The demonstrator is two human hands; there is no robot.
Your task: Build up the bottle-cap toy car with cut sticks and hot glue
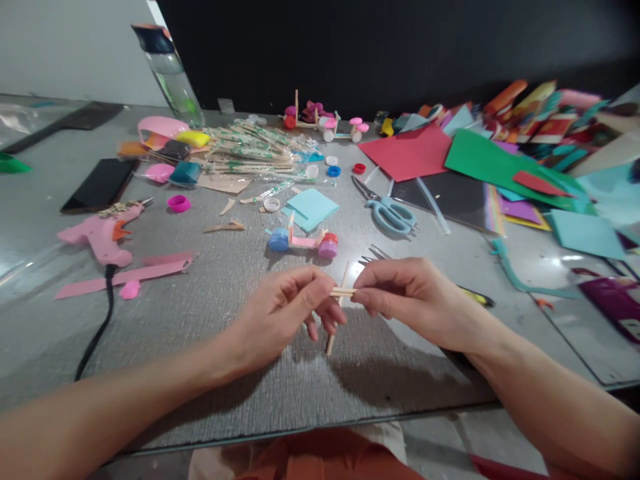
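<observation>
The left hand (290,307) and right hand (410,293) cover both ends of the short sticks (343,291) pinched between them, so how the sticks join cannot be told. The long stick (336,313) crossing behind is partly hidden by fingers. At the table's (210,313) far right corner, the paper pile (540,133) is blurred and cut off by the picture's edge. The bottle (167,70) loses its cap to the top edge.
</observation>
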